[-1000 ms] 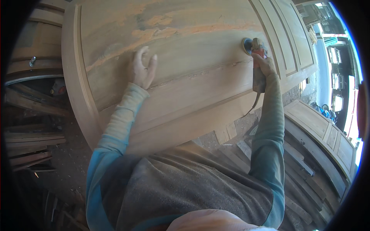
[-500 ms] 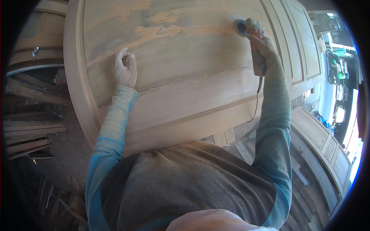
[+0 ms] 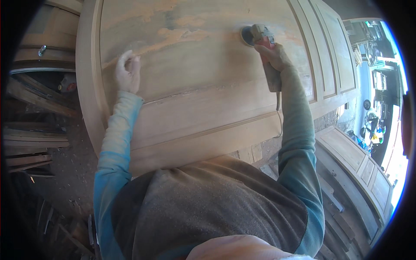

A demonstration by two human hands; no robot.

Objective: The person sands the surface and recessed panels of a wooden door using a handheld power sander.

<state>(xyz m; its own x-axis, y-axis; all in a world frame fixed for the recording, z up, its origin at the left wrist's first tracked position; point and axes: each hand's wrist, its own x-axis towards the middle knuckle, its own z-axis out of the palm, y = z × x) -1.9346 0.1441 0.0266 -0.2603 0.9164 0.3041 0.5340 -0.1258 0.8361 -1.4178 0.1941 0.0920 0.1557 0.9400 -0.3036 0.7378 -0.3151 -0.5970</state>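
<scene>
A large wooden door panel (image 3: 203, 108) lies flat in front of me, its surface patchy with orange and grey sanded areas. My right hand (image 3: 273, 56) grips a red and grey power sander (image 3: 255, 35) whose round pad rests on the panel's upper right area. A cord (image 3: 279, 117) hangs from the tool's rear along my right sleeve. My left hand (image 3: 126, 73), dusty and with fingers loosely curled, rests on the panel's left part near its raised frame.
Stacked planks and timber offcuts (image 3: 30, 138) lie to the left on the dusty floor. Another panelled door (image 3: 359, 164) lies at lower right beside wooden slats. A bright area with assorted objects (image 3: 377, 108) is at far right.
My right hand has slid the sander leftward and slightly down across the panel. My left hand has shifted and its fingers have curled in.
</scene>
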